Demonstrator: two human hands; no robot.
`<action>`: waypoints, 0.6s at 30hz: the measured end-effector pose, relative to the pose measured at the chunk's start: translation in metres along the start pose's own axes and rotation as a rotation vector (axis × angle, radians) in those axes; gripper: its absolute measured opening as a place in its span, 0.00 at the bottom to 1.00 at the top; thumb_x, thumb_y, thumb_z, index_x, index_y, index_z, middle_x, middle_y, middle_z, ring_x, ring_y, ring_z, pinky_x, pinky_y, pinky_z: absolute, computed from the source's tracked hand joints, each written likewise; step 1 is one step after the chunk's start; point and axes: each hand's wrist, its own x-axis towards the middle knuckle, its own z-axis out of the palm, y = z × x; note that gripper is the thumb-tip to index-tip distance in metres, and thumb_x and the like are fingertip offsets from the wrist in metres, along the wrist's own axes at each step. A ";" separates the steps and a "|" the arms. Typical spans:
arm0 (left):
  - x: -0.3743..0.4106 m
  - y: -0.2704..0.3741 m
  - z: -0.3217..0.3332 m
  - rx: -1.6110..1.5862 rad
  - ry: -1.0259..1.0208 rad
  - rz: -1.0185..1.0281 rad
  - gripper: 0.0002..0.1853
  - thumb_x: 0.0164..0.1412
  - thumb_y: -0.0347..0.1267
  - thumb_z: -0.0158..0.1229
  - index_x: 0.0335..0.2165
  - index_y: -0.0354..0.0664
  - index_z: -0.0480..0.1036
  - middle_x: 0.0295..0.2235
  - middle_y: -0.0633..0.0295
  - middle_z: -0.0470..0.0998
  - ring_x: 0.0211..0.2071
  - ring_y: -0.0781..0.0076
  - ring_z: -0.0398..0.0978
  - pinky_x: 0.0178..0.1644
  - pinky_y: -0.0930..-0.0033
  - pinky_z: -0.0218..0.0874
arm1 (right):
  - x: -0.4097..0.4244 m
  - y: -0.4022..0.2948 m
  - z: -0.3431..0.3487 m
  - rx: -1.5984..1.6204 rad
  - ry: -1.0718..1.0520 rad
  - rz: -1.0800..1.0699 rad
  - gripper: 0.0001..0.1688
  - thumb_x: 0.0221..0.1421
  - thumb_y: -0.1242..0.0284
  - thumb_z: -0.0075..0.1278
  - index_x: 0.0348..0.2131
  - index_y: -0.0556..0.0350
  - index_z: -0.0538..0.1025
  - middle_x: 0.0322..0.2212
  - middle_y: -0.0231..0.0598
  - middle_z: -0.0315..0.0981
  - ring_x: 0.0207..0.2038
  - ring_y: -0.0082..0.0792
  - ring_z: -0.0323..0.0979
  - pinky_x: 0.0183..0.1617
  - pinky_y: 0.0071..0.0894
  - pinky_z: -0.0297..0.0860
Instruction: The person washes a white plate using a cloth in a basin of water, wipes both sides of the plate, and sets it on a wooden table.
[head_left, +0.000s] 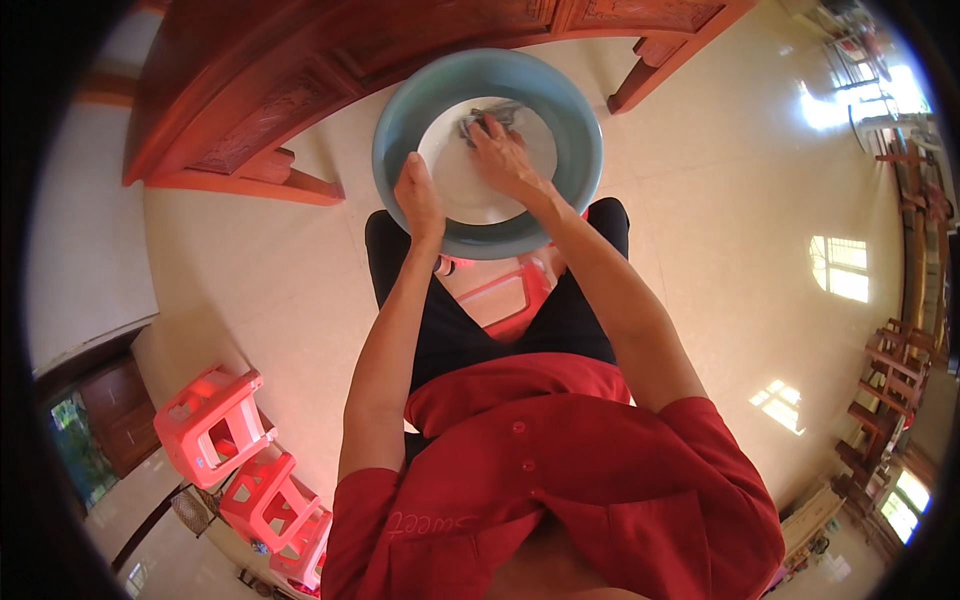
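A round blue-green basin (583, 150) sits in front of my knees. Inside its rim is a large white round dish (480, 199), tilted or flat, I cannot tell which. My left hand (420, 196) grips the dish at its left edge, the thumb lying along the rim and the fingers hidden beneath. With my right hand (501, 157) I press a crumpled grey cloth or scrubber (472, 126) against the upper part of the dish. The fingers are bent over it. Whether water lies in the basin is not plain.
A carved reddish wooden cabinet (270, 127) on legs stands just beyond the basin. Part of a red plastic stool (525, 296) shows between my legs. Several pink-red plastic stools (214, 427) stand at lower left. Wooden furniture (889, 382) lines the right side of the tiled floor (720, 225).
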 end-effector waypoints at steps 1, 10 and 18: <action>-0.002 0.001 0.000 -0.029 0.010 -0.026 0.23 0.62 0.42 0.43 0.29 0.28 0.70 0.27 0.61 0.72 0.30 0.74 0.64 0.37 0.70 0.57 | 0.000 -0.015 0.000 0.012 -0.010 -0.006 0.22 0.50 0.72 0.42 0.46 0.54 0.65 0.52 0.54 0.55 0.53 0.51 0.59 0.53 0.52 0.56; -0.001 -0.007 -0.004 -0.024 -0.004 0.018 0.22 0.63 0.40 0.42 0.30 0.28 0.69 0.26 0.57 0.71 0.28 0.72 0.64 0.35 0.68 0.57 | -0.053 -0.063 -0.048 0.080 -0.476 -0.144 0.23 0.48 0.78 0.41 0.47 0.49 0.67 0.52 0.43 0.58 0.52 0.44 0.61 0.57 0.57 0.49; 0.000 -0.006 0.001 0.057 0.061 0.043 0.22 0.63 0.41 0.39 0.26 0.29 0.65 0.21 0.51 0.68 0.23 0.64 0.62 0.31 0.63 0.55 | -0.062 0.007 -0.037 -0.078 -0.353 0.058 0.20 0.45 0.79 0.41 0.42 0.55 0.70 0.49 0.50 0.59 0.47 0.50 0.66 0.52 0.59 0.56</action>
